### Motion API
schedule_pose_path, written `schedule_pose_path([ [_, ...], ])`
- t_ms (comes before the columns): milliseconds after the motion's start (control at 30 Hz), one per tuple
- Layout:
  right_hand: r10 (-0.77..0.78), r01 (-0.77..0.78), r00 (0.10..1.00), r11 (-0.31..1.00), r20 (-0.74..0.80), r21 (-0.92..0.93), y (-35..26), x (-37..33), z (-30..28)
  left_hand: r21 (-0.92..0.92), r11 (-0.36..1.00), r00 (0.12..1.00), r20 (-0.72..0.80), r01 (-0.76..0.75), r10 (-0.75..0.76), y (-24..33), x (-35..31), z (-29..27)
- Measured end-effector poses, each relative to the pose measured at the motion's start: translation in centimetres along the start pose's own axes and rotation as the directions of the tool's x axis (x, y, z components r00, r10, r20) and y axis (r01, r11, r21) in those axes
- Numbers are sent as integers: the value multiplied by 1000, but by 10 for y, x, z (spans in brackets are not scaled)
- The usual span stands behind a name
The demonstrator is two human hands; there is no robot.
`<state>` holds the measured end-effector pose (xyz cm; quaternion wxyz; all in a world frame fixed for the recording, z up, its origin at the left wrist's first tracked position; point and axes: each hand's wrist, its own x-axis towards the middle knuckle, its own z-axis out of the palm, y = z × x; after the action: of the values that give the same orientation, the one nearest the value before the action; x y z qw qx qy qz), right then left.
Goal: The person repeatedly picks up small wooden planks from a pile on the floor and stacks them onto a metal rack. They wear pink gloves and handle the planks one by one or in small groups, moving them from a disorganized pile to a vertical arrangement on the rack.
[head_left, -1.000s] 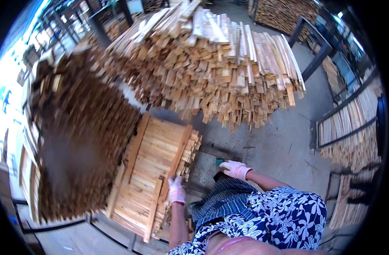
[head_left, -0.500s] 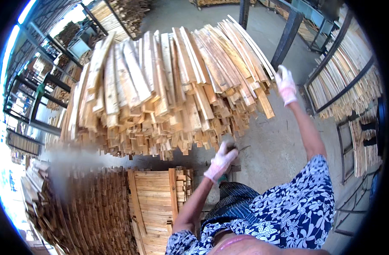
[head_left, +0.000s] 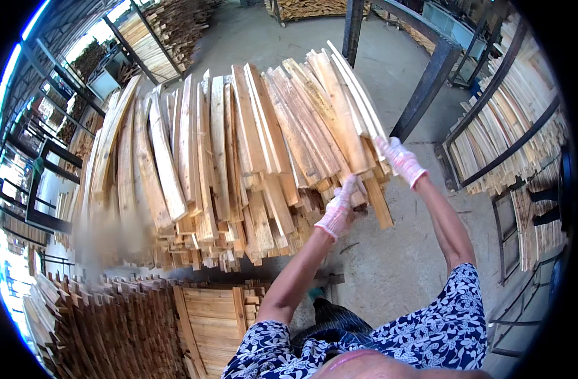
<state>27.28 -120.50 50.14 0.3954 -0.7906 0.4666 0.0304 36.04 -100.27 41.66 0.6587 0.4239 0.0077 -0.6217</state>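
Concrete floor (head_left: 390, 265) all round. Big pile of loose planks (head_left: 238, 164) across the middle, near ends ragged, facing the wearer. Dark wood stack (head_left: 112, 328) lower left. Racked planks (head_left: 497, 148) off right. Metal frame (head_left: 425, 88) just beyond the pile's right end. Slatted board stack (head_left: 210, 322) below, battens across it, partly cut off by the lower edge.

Planks being handled: on top of the pile, right end. Broad plank (head_left: 339, 120) runs toward the left hand; thin pale strips (head_left: 355, 88) lie along the outer edge, by the right hand. One plank end (head_left: 380, 205) juts out lower.

Hands, both gloved. Left hand (head_left: 338, 210) has gone from over the floor to the plank ends; fingers at the broad plank's end, grip can't tell. Right hand (head_left: 402, 161) has come nearer along the edge, fingers at the strips, closed or not can't tell. So both hands are now at the same corner, work apparently centred there.
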Motion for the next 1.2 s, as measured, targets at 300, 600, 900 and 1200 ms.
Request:
schedule_pose_path([
  [300,-125,134,991,965,-55,227,-48,-2,18,485,874,888,-387,-33,248,-8,25,12],
  [600,62,-85,983,988,-172,-132,-49,-20,74,193,963,966,-137,-190,218,-21,-14,-16],
  [900,-381,335,925,824,8,456,31,-110,104,776,630,999,9,16,-37,-14,-131,-48],
  [1200,-283,170,958,674,38,719,23,-55,101,-147,976,981,78,-163,176,-1,-39,-52],
])
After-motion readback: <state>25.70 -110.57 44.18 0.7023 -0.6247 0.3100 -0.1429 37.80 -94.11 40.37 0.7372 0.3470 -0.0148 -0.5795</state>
